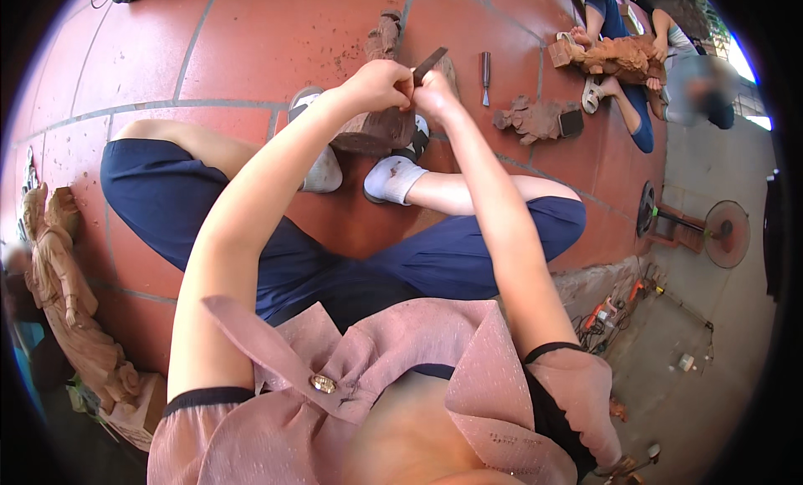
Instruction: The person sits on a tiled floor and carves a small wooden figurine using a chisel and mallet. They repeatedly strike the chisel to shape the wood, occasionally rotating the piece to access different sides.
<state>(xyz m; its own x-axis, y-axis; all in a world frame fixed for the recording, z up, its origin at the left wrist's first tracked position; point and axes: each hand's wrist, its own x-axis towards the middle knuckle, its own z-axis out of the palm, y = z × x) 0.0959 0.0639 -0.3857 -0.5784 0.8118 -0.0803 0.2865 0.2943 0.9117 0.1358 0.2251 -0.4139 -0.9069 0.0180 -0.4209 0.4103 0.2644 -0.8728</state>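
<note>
A reddish-brown carved wooden figure stands on the floor between my feet, its narrow carved top pointing away from me. Over it my hands come close together. My left hand is closed, its fingers curled at the lower end of a flat dark bar that looks like a file. Closed too, my right hand grips the same bar, whose squared end sticks out toward the far right. The fingers partly hide the bar and the figure's middle.
A chisel and a carved piece with a dark flat block lie to the right. Another person handles a carving at the far right. A large robed statue lies left; a fan and an orange-red power tool are right.
</note>
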